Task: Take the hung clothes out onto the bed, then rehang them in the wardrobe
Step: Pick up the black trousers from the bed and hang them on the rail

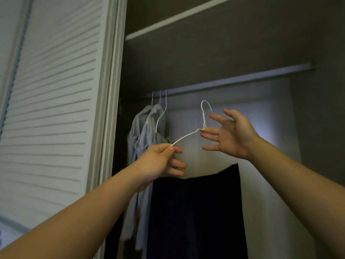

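Left hand (160, 159): fingers pinch the wire hanger (186, 136) by its shoulder tip, dark garment (196, 212) hanging below. Right hand (231, 135) released, fingers spread by the neck, probably to guide the hook up to the rail (233, 79).

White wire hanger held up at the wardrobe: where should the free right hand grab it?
Likely the twisted neck of the white wire hanger, just under the hook, coming from the right. The left hand pinches the left shoulder end, the neck stands upright and bare, and the open right hand sits beside it.
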A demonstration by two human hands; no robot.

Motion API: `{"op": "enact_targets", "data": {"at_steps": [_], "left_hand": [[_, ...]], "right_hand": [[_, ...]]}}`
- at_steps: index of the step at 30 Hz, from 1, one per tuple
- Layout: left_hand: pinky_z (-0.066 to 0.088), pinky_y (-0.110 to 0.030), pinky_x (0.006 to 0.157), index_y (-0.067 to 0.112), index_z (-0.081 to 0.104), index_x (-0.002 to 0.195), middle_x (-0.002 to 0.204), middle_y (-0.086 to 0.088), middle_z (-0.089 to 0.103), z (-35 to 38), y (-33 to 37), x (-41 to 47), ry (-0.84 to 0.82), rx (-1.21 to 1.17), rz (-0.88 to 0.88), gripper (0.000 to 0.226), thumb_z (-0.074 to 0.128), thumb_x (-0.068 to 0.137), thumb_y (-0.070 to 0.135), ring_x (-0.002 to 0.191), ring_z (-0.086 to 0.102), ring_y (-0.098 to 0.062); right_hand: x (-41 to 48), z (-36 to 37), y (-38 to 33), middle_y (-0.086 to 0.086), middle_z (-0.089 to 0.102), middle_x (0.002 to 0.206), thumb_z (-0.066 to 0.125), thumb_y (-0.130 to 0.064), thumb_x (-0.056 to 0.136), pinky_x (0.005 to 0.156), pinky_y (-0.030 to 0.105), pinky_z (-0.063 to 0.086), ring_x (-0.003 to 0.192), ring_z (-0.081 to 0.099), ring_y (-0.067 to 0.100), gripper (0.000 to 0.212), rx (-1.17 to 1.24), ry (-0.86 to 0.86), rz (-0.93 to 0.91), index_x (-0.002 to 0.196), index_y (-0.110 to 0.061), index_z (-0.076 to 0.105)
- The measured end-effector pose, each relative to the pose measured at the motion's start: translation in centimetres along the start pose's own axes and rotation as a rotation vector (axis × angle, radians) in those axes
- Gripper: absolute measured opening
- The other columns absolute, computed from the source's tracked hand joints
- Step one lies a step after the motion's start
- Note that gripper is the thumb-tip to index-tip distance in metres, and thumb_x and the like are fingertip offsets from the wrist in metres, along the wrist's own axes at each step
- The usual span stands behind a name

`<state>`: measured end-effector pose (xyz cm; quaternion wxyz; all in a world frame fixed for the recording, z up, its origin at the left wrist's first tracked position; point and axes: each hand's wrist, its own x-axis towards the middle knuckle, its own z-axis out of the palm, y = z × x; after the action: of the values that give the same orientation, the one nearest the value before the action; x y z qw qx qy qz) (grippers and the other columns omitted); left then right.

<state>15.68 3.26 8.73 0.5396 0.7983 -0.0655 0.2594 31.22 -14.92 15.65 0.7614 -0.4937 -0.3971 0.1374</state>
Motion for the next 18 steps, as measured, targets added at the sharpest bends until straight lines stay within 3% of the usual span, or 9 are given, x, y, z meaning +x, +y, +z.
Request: {"op": "enact_targets", "data": {"at_steps": [6,9,11,13,16,18], "left_hand": [[0.059,-0.03,0.061,0.0,0.054,0.123,0.098,-0.031,0.067,-0.9,3.9,8.3,0.184,0.058,0.128,0.033,0.03,0.109,0.018,0.075,0.066,-0.034],[0.055,-0.025,0.05,0.001,0.054,0.12,0.09,-0.027,0.065,-1.2,6.0,11.3,0.26,0.126,0.162,0.031,0.029,0.109,0.017,0.067,0.061,-0.03],[0.052,-0.021,0.046,0.005,0.056,0.118,0.1,-0.028,0.068,-1.4,7.2,13.1,0.322,0.218,0.18,0.03,0.031,0.109,0.019,0.073,0.063,-0.029],[0.055,-0.023,0.059,0.015,0.057,0.118,0.105,-0.02,0.07,-1.5,7.9,15.0,0.384,0.338,0.212,0.027,0.033,0.108,0.022,0.085,0.067,-0.025],[0.056,-0.039,0.088,0.027,0.057,0.123,0.104,-0.002,0.067,-1.7,7.9,17.0,0.453,0.598,0.286,0.027,0.036,0.106,0.026,0.095,0.065,-0.017],[0.053,-0.043,0.095,0.03,0.056,0.126,0.11,0.0,0.066,-1.5,7.7,17.4,0.448,0.728,0.277,0.03,0.037,0.105,0.024,0.101,0.063,-0.018]], "right_hand": [[9.4,0.0,-4.8,0.028,0.051,0.133,0.041,-0.054,0.09,0.105,0.069,0.028,0.128,0.047,0.037,0.059,-0.037,-0.05,-0.082,0.144,-0.03,0.041],[12.9,0.3,-7.0,0.028,0.049,0.135,0.039,-0.055,0.09,0.106,0.068,0.025,0.133,0.042,0.037,0.061,-0.047,-0.073,-0.121,0.146,-0.029,0.038],[14.7,0.3,-8.2,0.028,0.045,0.139,0.038,-0.055,0.091,0.106,0.067,0.024,0.136,0.039,0.037,0.063,-0.046,-0.08,-0.145,0.148,-0.028,0.035],[16.1,0.1,-9.0,0.028,0.044,0.141,0.038,-0.054,0.092,0.108,0.066,0.022,0.138,0.037,0.037,0.062,-0.04,-0.075,-0.162,0.148,-0.027,0.036],[17.7,-0.7,-9.3,0.029,0.044,0.141,0.038,-0.054,0.092,0.109,0.065,0.021,0.138,0.037,0.037,0.062,-0.032,-0.061,-0.164,0.148,-0.026,0.036],[18.5,-1.3,-8.8,0.03,0.043,0.143,0.037,-0.055,0.092,0.108,0.064,0.023,0.137,0.038,0.037,0.063,-0.041,-0.054,-0.148,0.148,-0.026,0.036]]}}
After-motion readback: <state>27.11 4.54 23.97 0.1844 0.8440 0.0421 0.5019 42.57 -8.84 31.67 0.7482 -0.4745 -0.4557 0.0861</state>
